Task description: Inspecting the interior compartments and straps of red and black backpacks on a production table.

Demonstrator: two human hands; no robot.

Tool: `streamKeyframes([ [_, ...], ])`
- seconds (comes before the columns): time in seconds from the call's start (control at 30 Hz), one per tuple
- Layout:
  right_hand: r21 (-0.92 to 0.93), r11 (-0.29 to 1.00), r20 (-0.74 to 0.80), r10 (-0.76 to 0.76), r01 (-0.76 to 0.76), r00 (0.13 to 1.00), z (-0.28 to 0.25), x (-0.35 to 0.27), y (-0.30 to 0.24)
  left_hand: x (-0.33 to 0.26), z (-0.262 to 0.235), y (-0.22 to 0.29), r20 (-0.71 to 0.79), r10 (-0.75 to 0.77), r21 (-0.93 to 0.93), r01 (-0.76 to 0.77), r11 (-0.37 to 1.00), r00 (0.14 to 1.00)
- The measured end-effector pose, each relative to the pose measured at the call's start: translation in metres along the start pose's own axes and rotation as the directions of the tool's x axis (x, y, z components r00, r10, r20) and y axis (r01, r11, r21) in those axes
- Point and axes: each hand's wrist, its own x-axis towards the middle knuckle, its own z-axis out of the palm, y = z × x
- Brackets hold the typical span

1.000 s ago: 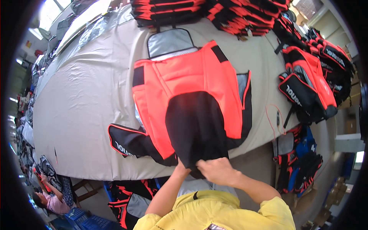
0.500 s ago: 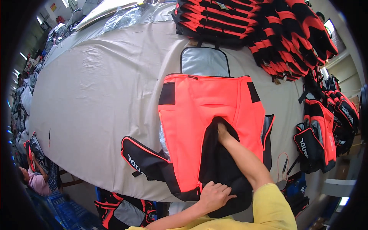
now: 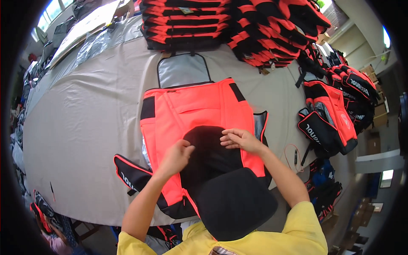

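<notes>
A bright coral backpack (image 3: 204, 108) with black panels lies on the covered table in front of me. Its rounded pocket is unzipped, showing a black lining (image 3: 208, 140); the black flap (image 3: 238, 202) hangs folded down towards my body. At the pocket's left edge my left hand (image 3: 178, 156) has its fingers curled together; whatever may be in them is hidden. Over the right edge, my right hand (image 3: 240, 141) reaches in from the side, fingers stretched out and nothing visible in them. A grey-lined flap (image 3: 183, 71) sticks out beyond the backpack's far end.
Stacks of coral and black backpacks (image 3: 187, 25) stand at the table's far side, with more backpacks (image 3: 329, 119) hanging at the right. A thin cord (image 3: 293, 157) lies near the right edge. Another person (image 3: 57, 238) sits at the lower left.
My right hand has come out of the pocket to its right edge. My left hand has moved up from the zip's lower end to the left edge. The flap now lies folded down, and the view has shifted.
</notes>
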Motion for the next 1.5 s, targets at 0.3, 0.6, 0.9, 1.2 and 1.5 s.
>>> streamKeyframes([
  [0.3,0.092,0.98,-0.032,0.18,-0.176,0.983,0.02,-0.082,0.122,-0.052,0.031,-0.094,0.044,0.321,0.818,-0.219,0.533,0.946],
  [0.6,0.087,0.994,-0.496,0.094,-0.058,0.863,-0.035,-0.039,0.054,-0.031,0.013,-0.064,-0.485,0.186,0.301,-0.037,0.953,0.855],
  [0.9,-0.963,0.192,-0.012,-0.731,0.189,0.682,0.079,0.22,-0.003,0.111,0.006,-0.101,-0.397,0.394,0.757,0.053,0.651,0.829],
  [1.2,-0.962,0.225,-0.093,-0.799,0.152,0.595,-0.02,0.22,0.006,0.114,0.005,-0.135,-0.426,0.328,0.707,0.084,0.703,0.843],
  [1.5,-0.885,0.453,-0.399,-0.627,-0.103,0.669,-0.137,0.168,-0.037,0.131,-0.014,-0.101,-0.455,0.463,0.696,-0.02,0.718,0.761],
])
